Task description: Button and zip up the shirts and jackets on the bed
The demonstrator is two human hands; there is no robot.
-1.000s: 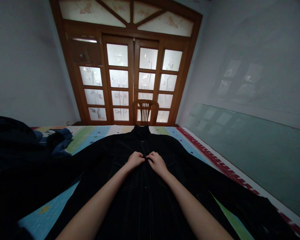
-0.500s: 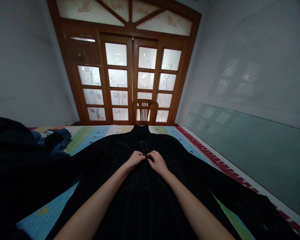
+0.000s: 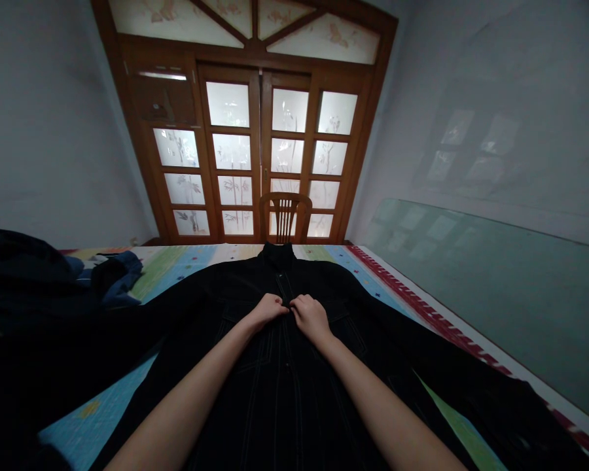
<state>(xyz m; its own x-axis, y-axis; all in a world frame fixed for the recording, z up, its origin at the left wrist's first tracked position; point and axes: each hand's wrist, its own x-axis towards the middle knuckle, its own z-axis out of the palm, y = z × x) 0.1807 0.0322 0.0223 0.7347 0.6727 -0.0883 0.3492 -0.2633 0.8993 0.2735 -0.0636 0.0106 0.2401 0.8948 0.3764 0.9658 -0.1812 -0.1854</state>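
Observation:
A black jacket (image 3: pixel 269 405) with pale seam stitching lies spread flat, its collar pointing away from me and its sleeves out to both sides. At chest height on the front strip, my left hand (image 3: pixel 269 307) pinches the fabric edge. My right hand (image 3: pixel 310 317) grips the same strip just beside it, thumb and fingertips together. The two hands nearly touch. Whatever lies between the fingertips is hidden. A button shows above the hands near the collar, and another small one sits below them.
Under the jacket is a colourful patterned cloth (image 3: pixel 177 261). Dark and blue clothes (image 3: pixel 120 278) are heaped at the left. A wooden chair (image 3: pixel 285 212) stands beyond the far edge, before glazed wooden doors (image 3: pixel 258 150). A pale green panel (image 3: pixel 471 281) runs along the right wall.
Both hands stay at the same spot on the jacket front. The right fingers have closed in closer to the left fingertips. The view has shifted very slightly.

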